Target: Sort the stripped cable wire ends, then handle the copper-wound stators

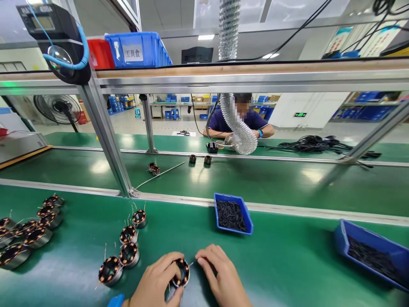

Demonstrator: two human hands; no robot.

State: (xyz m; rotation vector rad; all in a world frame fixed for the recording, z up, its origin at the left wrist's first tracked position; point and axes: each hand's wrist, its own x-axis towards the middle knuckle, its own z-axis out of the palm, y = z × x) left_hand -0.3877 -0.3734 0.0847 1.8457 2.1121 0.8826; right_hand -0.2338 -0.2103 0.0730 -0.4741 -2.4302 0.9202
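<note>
My left hand [159, 279] is closed around a motor stator [186, 273], a metal ring with copper windings inside, tilted on the green bench. A thin wire lead [191, 264] sticks out of its right side and reaches the pinched fingertips of my right hand [220, 273]. Part of the ring is hidden behind my left fingers. Just left of my hands stand several similar stators, the nearest one [110, 271] with wire ends pointing up. Another group of stators [38, 236] sits at the far left.
Two blue bins, one [234, 231] ahead and one [370, 268] at right, hold short black pieces. An aluminium post [105, 123] rises at left. Across the bench a person [217, 121] works behind a flexible duct [236, 128]. Black cables [316, 145] lie at the far right.
</note>
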